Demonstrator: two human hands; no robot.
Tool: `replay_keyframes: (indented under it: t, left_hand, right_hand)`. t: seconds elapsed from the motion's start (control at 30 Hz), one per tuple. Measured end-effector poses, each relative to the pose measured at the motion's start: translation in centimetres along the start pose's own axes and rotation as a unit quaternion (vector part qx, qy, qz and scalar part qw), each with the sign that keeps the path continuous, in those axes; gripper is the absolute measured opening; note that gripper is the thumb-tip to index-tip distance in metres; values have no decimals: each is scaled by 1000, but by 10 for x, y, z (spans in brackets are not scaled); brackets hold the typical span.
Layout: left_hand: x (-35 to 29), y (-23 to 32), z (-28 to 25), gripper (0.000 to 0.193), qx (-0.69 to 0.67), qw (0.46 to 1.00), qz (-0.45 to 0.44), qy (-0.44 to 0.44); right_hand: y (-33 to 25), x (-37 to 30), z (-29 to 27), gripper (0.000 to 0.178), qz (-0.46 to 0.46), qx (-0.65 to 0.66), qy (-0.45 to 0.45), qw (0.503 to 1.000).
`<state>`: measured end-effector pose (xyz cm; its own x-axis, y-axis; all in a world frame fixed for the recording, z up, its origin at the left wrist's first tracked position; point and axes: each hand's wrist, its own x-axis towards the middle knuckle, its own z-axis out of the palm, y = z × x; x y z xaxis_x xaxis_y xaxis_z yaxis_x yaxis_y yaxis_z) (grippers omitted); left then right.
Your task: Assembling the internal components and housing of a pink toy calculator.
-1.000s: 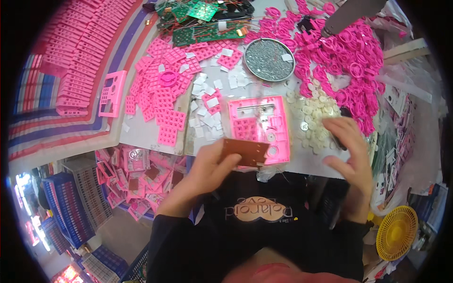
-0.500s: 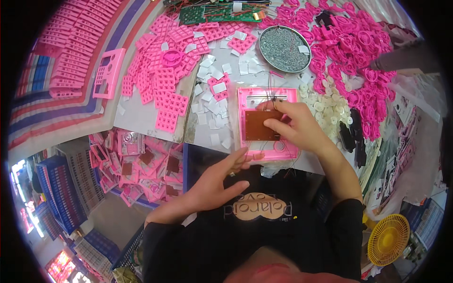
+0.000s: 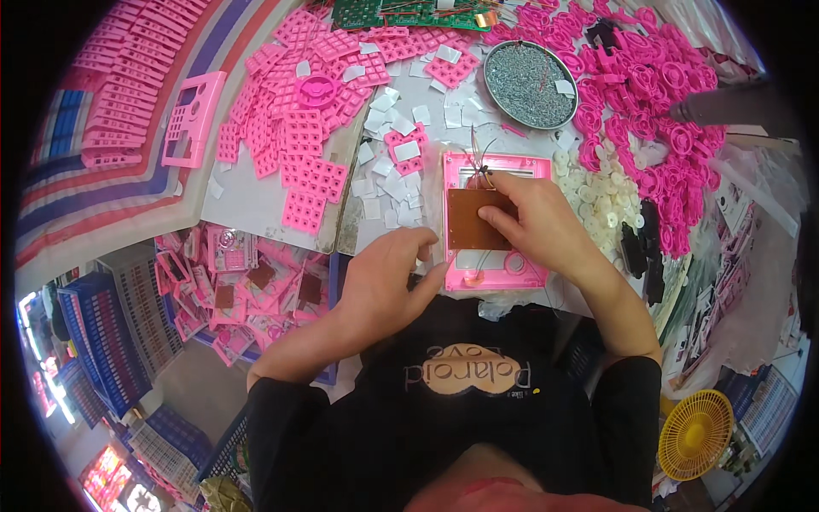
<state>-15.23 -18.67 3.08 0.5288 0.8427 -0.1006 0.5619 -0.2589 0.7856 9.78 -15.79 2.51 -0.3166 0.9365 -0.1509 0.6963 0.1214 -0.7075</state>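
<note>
My right hand [image 3: 548, 224] grips the right side of a brown circuit board [image 3: 469, 219], thumb on top and fingers at its far edge. Beneath the board lies a pink plastic casing [image 3: 531, 275], with a speaker-like ring and wires showing at its near end. Thin dark and red wires [image 3: 480, 160] stick up beyond the board, by my fingertips. My left hand [image 3: 384, 277] hovers at the casing's near left corner, fingers bent and thumb apart, with nothing visible in it.
Pink keypads [image 3: 303, 132] and white paper squares [image 3: 397, 183] lie left of the casing. Behind stands a round dish of screws [image 3: 529, 85]; to the right are cream discs [image 3: 589, 200] and pink rings [image 3: 661, 102]. A crate of pink casings [image 3: 226, 294] sits lower left.
My left hand has drawn left and its fingers have bent inward. My right hand has shifted its fingers to the board's far edge, by the wires. The whole view has moved slightly.
</note>
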Motion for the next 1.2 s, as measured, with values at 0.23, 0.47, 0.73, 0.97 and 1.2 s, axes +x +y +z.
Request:
replay_keyframes:
  t: [0.23,0.47,0.73,0.97,1.2]
  left_hand:
    - [16,-8,19,48,234,941,243,-10]
    - [18,0,19,47,249,941,226,-34]
    - [175,19,-38,21,95,975,175,-100]
    - [294,6,33,13,439,857,250,-97]
    - [301,-5,36,22,444,846,292,43]
  right_hand:
    - [-27,-11,1,54,-59,-223,160,960]
    - [-19,-55,33,58,-137,-278,49,950]
    - [-30,-47,19,72,-130,-310,-19,942]
    - [-26,-48,13,57,-133,-238,24,962]
    - [45,-43,-138,50,-203,-59,654,727]
